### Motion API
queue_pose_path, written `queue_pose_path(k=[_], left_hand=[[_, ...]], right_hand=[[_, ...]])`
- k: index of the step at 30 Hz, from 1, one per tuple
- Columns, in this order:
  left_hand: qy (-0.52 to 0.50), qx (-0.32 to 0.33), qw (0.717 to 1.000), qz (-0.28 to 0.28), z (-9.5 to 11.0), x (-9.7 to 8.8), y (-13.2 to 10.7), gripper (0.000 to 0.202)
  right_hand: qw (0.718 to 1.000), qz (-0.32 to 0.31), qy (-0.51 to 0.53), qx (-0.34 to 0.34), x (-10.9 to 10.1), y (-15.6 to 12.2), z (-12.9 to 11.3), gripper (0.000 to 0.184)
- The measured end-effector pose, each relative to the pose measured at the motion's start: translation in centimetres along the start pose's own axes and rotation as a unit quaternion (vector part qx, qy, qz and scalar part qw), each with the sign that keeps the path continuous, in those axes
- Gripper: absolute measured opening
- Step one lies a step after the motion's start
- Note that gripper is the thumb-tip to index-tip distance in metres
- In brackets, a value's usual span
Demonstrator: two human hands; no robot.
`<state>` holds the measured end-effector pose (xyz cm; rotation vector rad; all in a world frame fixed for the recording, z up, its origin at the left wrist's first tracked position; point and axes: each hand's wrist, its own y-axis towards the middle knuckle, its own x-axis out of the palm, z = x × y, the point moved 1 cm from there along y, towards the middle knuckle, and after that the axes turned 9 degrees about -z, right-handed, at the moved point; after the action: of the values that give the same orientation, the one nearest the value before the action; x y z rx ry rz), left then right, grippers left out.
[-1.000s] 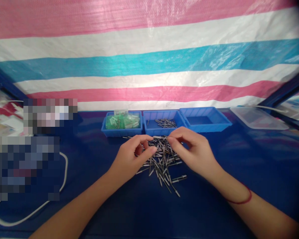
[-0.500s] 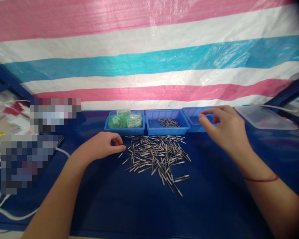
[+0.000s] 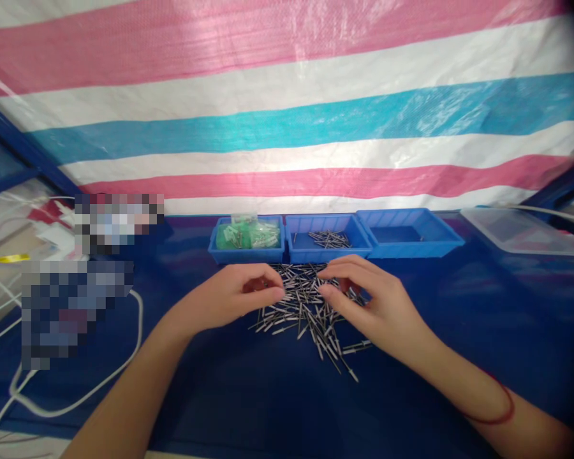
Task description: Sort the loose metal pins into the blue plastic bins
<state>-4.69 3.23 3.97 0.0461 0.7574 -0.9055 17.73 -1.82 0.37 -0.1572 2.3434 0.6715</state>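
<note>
A loose pile of blind rivets [image 3: 310, 312] lies on the dark blue table in front of me. Over the pile's left side is my left hand [image 3: 243, 293], its thumb and fingers curved and slightly apart, with nothing visible between them. My right hand [image 3: 373, 299] hovers over the pile's right part, thumb and forefinger also apart and nothing seen in the grip. Both hands cover some of the rivets. Behind them, the middle blue bin [image 3: 294, 257] holds a small heap of rivets. One small piece shows in the right blue bin [image 3: 406, 250].
A left blue bin [image 3: 220, 257] contains green and clear bags. To the right lies a translucent plastic lid [image 3: 521, 233]. White cables [image 3: 138, 325] and blurred-out items occupy the left side. A striped plastic sheet [image 3: 287, 127] hangs behind the bins.
My right hand has come left and down from the right bin to the pile. My left hand has moved right, from the pile's left edge to over it. The view has shifted slightly.
</note>
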Motion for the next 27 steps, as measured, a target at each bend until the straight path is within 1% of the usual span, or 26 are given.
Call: queue_pose_path(k=[2,4,6,9,13,15,17,21,24,27], left_hand=[[-0.07,0.04,0.997,0.011,1.0,1.8,0.6,0.025],[-0.123,0.055,0.991,0.01,1.3,3.4,1.2,0.023],[-0.171,0.061,0.983,0.019,1.0,4.6,1.7,0.021],[-0.222,0.064,0.972,0.042,0.4,5.6,2.2,0.02],[-0.287,0.073,0.954,0.056,-0.4,6.3,2.8,0.023],[-0.321,0.082,0.942,0.052,-0.5,6.6,3.0,0.024],[-0.334,0.089,0.937,0.048,-0.6,6.8,3.2,0.026],[-0.303,0.081,0.948,0.057,-0.5,6.7,3.2,0.026],[-0.284,0.07,0.952,0.093,-0.6,6.3,3.1,0.025],[-0.271,0.08,0.95,0.134,-0.6,5.8,2.9,0.024]], right_hand=[[0.997,-0.01,0.074,0.015,0.6,-0.3,-0.9,0.011],[0.992,-0.004,0.119,0.029,1.0,-0.5,-1.2,0.007],[0.989,-0.002,0.143,0.042,1.1,-0.6,-1.1,0.008],[0.984,-0.003,0.165,0.066,1.2,-0.5,-0.7,0.007],[0.981,0.007,0.168,0.098,1.2,-0.5,-0.4,0.009],[0.986,0.006,0.146,0.085,1.1,-0.5,-0.6,0.009],[0.99,0.005,0.125,0.061,1.0,-0.5,-0.8,0.007],[0.992,-0.008,0.124,0.029,0.9,-0.5,-1.0,0.007],[0.989,-0.005,0.145,0.027,0.7,-0.5,-0.9,0.009],[0.988,-0.005,0.151,0.034,0.6,-0.4,-0.6,0.009]])
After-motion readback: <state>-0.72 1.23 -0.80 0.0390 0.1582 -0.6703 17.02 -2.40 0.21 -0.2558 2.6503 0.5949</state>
